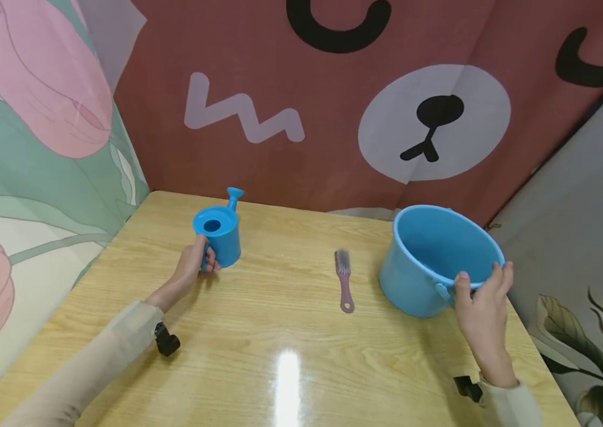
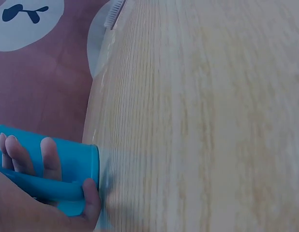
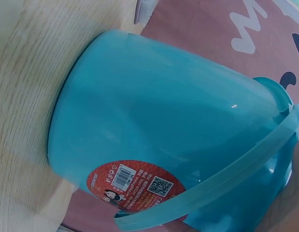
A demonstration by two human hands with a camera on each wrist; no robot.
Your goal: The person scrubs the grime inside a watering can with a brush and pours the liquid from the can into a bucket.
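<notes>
My left hand grips the handle of a small blue watering can, which stands upright at the back left of the table with its spout pointing away. In the left wrist view, fingers curl around the can's handle. My right hand holds the front right of the rim of a light blue bucket, thumb and fingers spread along the edge. The bucket stands on the table, its handle hanging down the side. Between them lies a purple brush, bristles toward the back, touched by neither hand.
The wooden table ends at a wall covered by a brown bear-print cloth. A floral cloth hangs on the left and a grey printed one on the right. The bucket bears a red label.
</notes>
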